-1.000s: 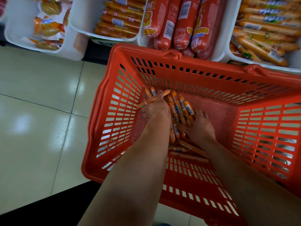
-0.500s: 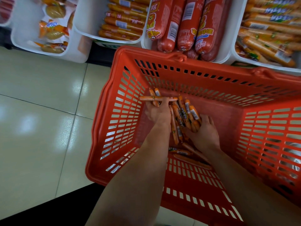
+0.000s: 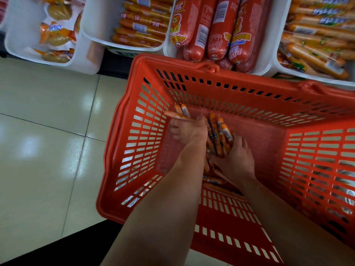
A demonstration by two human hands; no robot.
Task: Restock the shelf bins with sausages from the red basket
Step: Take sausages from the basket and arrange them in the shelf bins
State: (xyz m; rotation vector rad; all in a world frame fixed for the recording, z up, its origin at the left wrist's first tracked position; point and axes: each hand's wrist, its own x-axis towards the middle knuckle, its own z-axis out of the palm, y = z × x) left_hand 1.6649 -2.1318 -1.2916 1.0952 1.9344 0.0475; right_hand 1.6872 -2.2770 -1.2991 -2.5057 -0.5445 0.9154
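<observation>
since these small wrapped sausages (image 3: 221,135) look light and slick, grip them mid-length, low in the red basket (image 3: 134,143): your left hand (image 3: 189,131) clutches a few, your right hand (image 3: 237,156) curls round more.

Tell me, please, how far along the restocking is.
Done: unclear; the shelf bins already hold stock. In hand: the left hand and right hand grip small sausages inside the red basket. Left: loose sausages lie on its floor.
</observation>
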